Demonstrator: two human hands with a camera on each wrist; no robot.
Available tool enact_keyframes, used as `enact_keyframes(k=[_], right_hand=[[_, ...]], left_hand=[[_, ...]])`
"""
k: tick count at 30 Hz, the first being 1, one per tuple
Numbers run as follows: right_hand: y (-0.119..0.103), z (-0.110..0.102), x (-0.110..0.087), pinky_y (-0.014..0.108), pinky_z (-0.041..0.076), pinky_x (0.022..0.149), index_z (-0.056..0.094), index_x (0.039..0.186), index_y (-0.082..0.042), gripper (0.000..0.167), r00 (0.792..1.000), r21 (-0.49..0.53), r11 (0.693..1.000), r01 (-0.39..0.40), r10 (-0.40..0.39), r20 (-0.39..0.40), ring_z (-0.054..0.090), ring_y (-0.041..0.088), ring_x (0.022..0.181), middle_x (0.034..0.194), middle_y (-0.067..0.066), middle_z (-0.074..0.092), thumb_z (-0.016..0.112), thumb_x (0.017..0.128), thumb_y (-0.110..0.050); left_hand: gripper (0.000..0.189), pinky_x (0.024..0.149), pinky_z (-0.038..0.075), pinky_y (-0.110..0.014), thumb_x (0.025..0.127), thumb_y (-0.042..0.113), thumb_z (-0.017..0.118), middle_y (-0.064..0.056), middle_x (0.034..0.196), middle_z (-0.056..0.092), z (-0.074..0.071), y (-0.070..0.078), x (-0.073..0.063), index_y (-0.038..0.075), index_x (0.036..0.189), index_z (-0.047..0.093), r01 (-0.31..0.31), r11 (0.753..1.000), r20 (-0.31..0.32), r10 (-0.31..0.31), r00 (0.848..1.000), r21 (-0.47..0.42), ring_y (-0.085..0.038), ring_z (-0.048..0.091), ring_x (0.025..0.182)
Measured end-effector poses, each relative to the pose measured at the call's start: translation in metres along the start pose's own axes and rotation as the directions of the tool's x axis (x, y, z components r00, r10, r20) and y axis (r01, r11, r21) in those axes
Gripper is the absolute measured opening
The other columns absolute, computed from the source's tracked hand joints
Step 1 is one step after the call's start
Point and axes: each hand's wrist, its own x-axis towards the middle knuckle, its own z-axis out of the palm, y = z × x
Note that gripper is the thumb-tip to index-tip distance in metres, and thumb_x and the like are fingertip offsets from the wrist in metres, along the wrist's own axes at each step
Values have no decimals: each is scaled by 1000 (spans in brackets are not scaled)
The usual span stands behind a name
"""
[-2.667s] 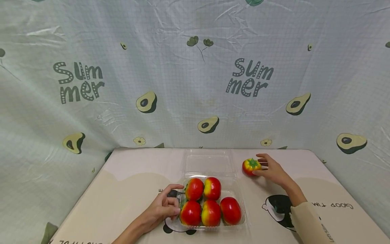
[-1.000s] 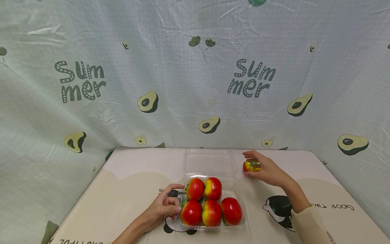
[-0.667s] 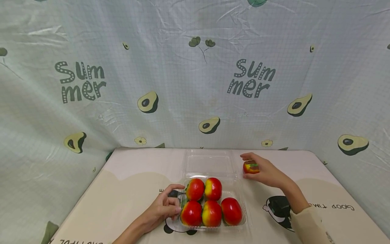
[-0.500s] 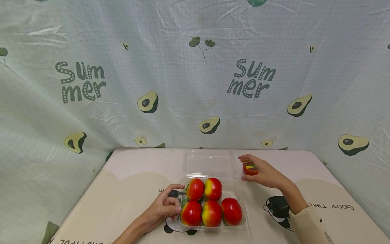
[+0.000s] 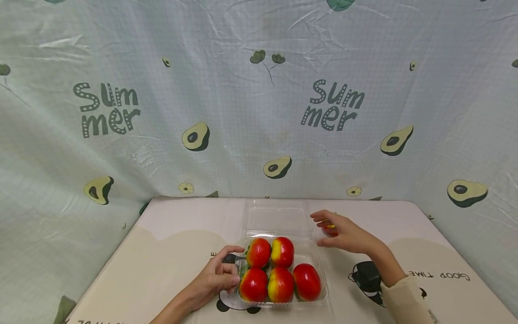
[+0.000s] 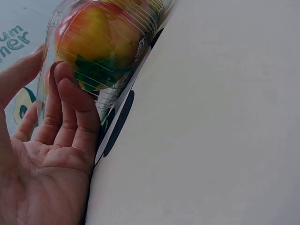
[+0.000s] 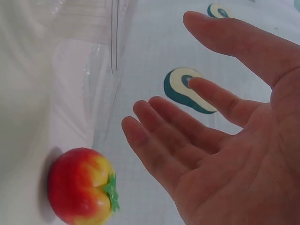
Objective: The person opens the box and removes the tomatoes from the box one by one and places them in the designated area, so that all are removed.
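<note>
My left hand [image 5: 214, 278] holds the left wall of a clear plastic box [image 5: 309, 302], its curled fingers right at that side in the left wrist view. Several red-and-yellow persimmons sit in the box, among them one at its front right [image 5: 306, 281]. One more persimmon [image 7: 80, 187], with a green star-shaped calyx, lies on the table right of the box. My right hand [image 5: 350, 234] hovers with fingers spread and nothing in them. In the head view it covers most of that persimmon; the right wrist view shows the two apart.
The box's clear lid [image 5: 277, 218] lies folded back behind it. A printed cloth [image 5: 226, 90] hangs as a wall behind the table [image 5: 162, 252], with more cloth at both sides.
My right hand has moved left across the loose persimmon and slightly toward me, hiding more of it. The persimmon stays where it was. My left hand has kept its place.
</note>
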Motion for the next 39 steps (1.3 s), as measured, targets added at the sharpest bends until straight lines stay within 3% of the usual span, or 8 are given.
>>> enact_keyframes(k=[10,17,28,39], right_hand=[[-7,8,4,60,49,106,49,143,-4,63,998,37,999,18,-21,64,56,49,129,144,25,55,79,90,-21],[-14,16,5,62,49,105,50,143,-4,61,993,3,1000,24,-24,114,55,48,130,144,26,56,78,91,-19],[-28,18,3,61,49,106,54,141,-8,61,988,-68,997,22,-11,155,56,44,130,144,21,58,79,90,-28],[-34,21,0,58,52,104,57,137,-12,55,972,-49,999,-8,19,234,58,39,128,140,16,61,80,89,-25]], left_hand=[[64,69,54,-21,98,4,56,6,80,64,0,0,-1,4,153,23,-16,1000,6,16,1000,4,-8,58,70],[66,69,54,-21,98,5,56,5,80,64,0,0,-1,2,153,21,-12,1000,6,12,1000,-1,-9,58,70],[64,69,54,-21,98,5,57,5,80,64,1,0,-1,4,152,24,-20,1000,10,20,1000,0,-9,58,70],[65,68,54,-21,97,4,58,5,80,64,1,1,-1,3,153,23,-8,1000,1,8,1000,-9,-9,58,69]])
